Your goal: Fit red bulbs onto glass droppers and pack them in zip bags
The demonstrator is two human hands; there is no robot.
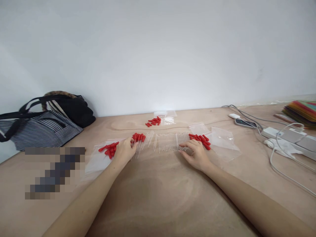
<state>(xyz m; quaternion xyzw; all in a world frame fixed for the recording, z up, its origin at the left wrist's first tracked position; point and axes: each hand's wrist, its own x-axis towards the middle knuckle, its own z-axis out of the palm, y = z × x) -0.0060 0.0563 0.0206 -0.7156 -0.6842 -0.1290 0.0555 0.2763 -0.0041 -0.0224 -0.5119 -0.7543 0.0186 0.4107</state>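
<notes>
My left hand [124, 150] is at the left end of a row of glass droppers with red rubber bulbs [139, 137]. Its thumb and curled fingers close round the outermost dropper, partly hiding it. Just right of these lie loose clear glass tubes [149, 139], some slanted. A neat row of bare glass tubes [170, 142] continues to the right. My right hand [196, 154] rests at that row's right end, thumb and fingers apart, fingertips by the last tubes. Loose red bulbs lie beside my left hand [110, 150] and behind my right hand [201, 140].
More red bulbs [154, 121] and a clear bag [169, 117] lie near the wall. Plastic bags [223, 141] flank the work area. A striped bag [46, 130] stands left; a phone-like device [245, 123], cables and power strip [271, 132] lie right.
</notes>
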